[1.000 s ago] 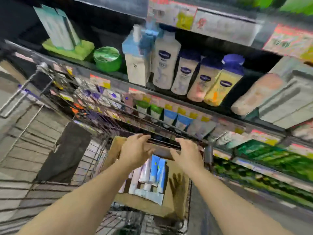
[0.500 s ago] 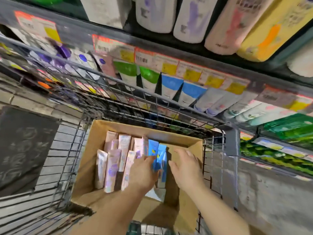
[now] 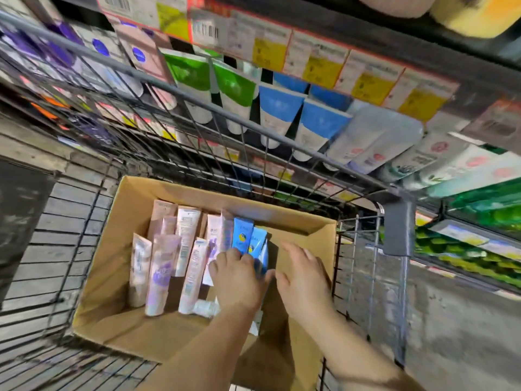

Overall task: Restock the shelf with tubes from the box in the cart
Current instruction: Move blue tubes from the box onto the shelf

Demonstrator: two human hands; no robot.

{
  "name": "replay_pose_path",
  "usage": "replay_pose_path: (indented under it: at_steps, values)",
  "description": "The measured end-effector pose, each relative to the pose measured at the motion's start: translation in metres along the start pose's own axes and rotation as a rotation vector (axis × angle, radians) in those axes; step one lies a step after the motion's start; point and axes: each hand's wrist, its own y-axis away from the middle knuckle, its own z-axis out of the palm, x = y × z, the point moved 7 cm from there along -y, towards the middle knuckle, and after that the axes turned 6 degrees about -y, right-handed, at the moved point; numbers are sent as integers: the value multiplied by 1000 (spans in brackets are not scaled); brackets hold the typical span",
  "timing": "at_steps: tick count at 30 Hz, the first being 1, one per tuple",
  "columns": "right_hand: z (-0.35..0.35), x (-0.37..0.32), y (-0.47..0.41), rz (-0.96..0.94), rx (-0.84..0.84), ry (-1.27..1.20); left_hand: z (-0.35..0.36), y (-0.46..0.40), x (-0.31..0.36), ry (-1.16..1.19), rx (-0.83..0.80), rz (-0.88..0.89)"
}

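Observation:
An open cardboard box (image 3: 112,266) sits in the wire cart (image 3: 174,86). Inside it lie several tubes: white and lilac ones (image 3: 162,266) on the left, blue ones (image 3: 243,234) on the right. My left hand (image 3: 239,280) is down in the box, fingers curled over the lower ends of the blue tubes. My right hand (image 3: 304,275) hovers beside them with fingers spread, holding nothing. Beyond the cart, the shelf (image 3: 366,32) carries rows of green, blue and pale tubes (image 3: 282,108).
The cart's grey rim and a plastic corner piece (image 3: 399,227) stand between the box and the shelf. Yellow price labels (image 3: 369,86) line the shelf edge. Green packets (image 3: 485,210) fill a lower shelf at right. A dark mat (image 3: 19,215) lies on the floor at left.
Both hands went from the box's far rim down into it. My left hand has settled onto the blue tubes and my right hand has come alongside. The view has tilted downward.

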Motion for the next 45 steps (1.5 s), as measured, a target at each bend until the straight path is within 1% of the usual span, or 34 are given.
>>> replay_pose_path:
  at_steps: [3,7,8,10,13,15,17,19,21,22,23,25,26,27,29,30,32,34,37,41,45]
  values:
    - [-1,1,1,-1,-7,-22,-2,1,0,43,33,-28]
    - [-1,-1,2,-10,-10,-14,-5,2,-9,166,11,-36]
    - [-1,-2,3,-6,-18,-18,-8,2,-12,215,13,-24]
    - [3,-2,4,22,-55,-8,-13,3,-19,412,-14,2]
    - [10,-2,7,62,-142,-9,-23,8,-25,770,-159,90]
    - [14,-2,7,103,-196,-54,-34,14,-24,950,-260,137]
    - [20,-1,7,116,-225,-9,-42,17,-26,1011,-329,168]
    - [22,3,8,148,-204,25,-39,17,-30,1065,-433,174]
    - [20,8,7,169,-144,-1,-26,13,-40,1123,-494,98]
    - [17,10,6,173,-114,-16,-18,9,-46,1082,-462,49]
    - [16,12,4,182,-98,-30,-11,5,-52,978,-393,-3]
    - [13,15,0,179,-82,-48,-8,-1,-56,689,-209,-80]
    - [13,15,-2,179,-81,-47,-10,-2,-53,543,-142,-89]
    - [13,15,-3,179,-86,-49,-12,-4,-46,418,-108,-84]
    - [14,13,-3,181,-102,-57,-13,-6,-31,216,-100,-53]
    - [14,13,-2,182,-105,-60,-12,-8,-25,153,-102,-43]
    - [14,15,-2,178,-100,-63,-10,-12,-21,97,-102,-53]
    - [14,15,-1,178,-99,-64,-9,-16,-25,128,-121,-84]
    - [11,14,1,180,-87,-69,-5,-17,-33,243,-174,-96]
    - [2,5,5,181,-79,-69,-6,-6,-42,515,-259,-101]
    - [-12,-14,14,153,-78,-89,-35,7,-48,725,-256,-48]
